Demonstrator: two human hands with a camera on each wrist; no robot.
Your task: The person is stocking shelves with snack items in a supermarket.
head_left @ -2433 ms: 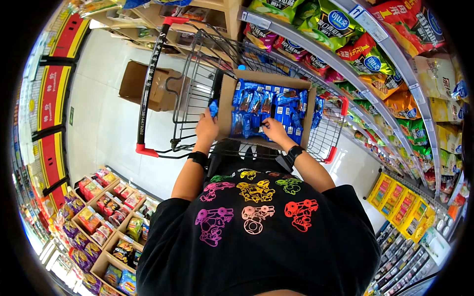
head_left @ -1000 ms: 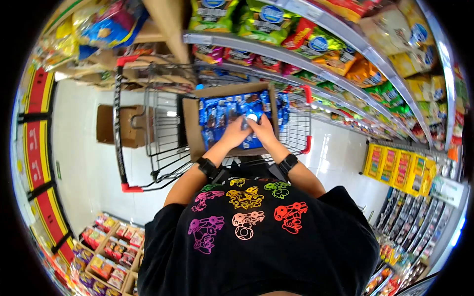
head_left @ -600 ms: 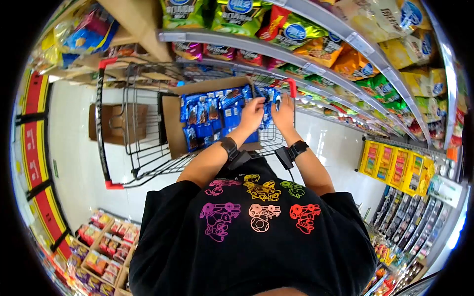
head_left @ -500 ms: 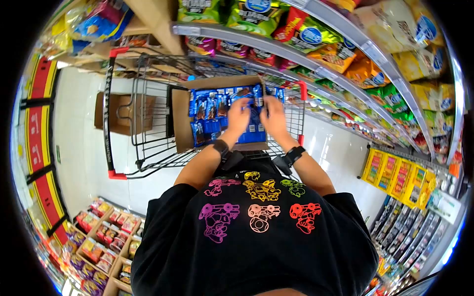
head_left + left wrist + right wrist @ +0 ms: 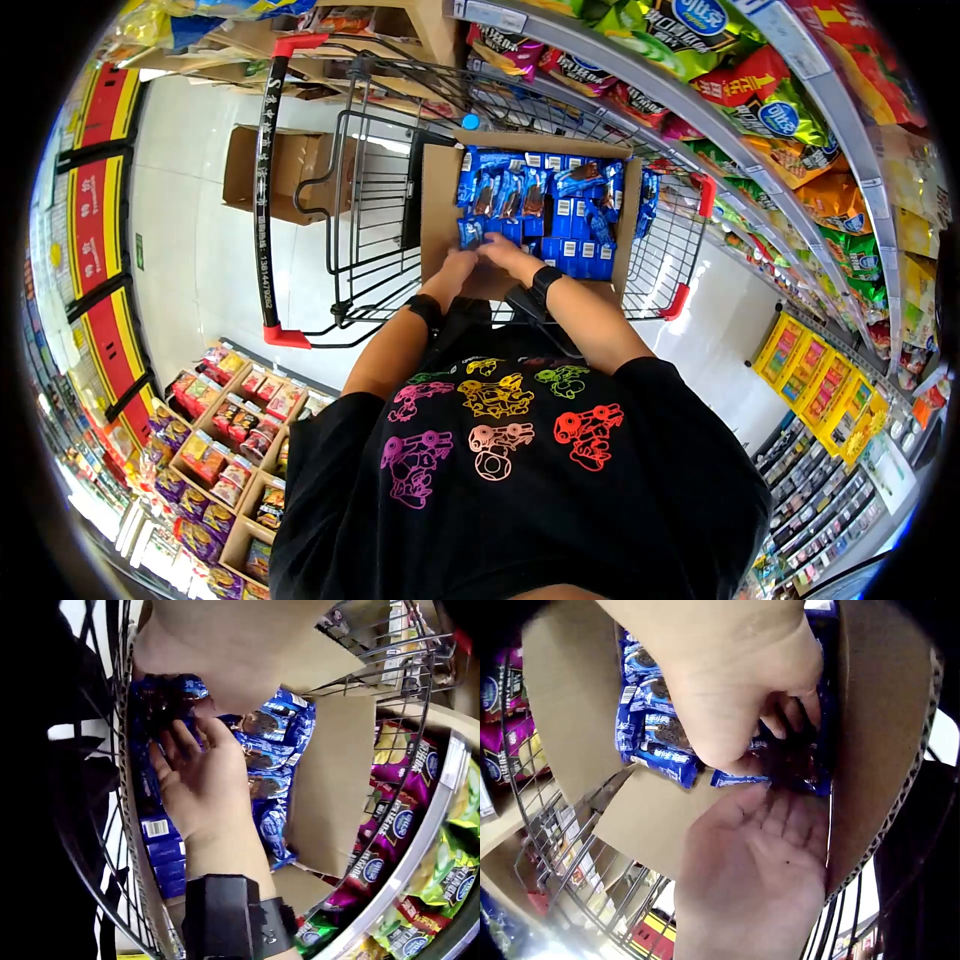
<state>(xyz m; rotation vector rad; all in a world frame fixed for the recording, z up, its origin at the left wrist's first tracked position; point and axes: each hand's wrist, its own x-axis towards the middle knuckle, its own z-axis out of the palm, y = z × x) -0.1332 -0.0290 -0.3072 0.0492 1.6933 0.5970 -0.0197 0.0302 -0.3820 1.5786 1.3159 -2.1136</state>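
An open cardboard carton (image 5: 440, 190) sits in the shopping cart, packed with blue cookie packets (image 5: 508, 190) and blue boxes (image 5: 570, 216). Both hands meet at its near left corner. With bent fingers and thumb, my right hand (image 5: 512, 260) takes hold of a cookie packet (image 5: 802, 769), which looks dark and shadowed in the right wrist view. My left hand (image 5: 458, 268) lies right beside it, palm showing in the right wrist view, its loosely straight fingers at the packet's lower edge. The left fingertips are partly hidden there.
Wire sides of the cart (image 5: 365, 215) surround the carton, with a black handle (image 5: 265, 190) at the left. More blue packets (image 5: 648, 205) lie outside the carton's right wall. Shelves of snack bags (image 5: 765, 110) run along the right. An empty-looking brown box (image 5: 285, 175) stands on the floor.
Both hands have moved left, from the carton's right side to its near left corner. At the start my left hand held a blue packet over the left flap. The head view has shifted.
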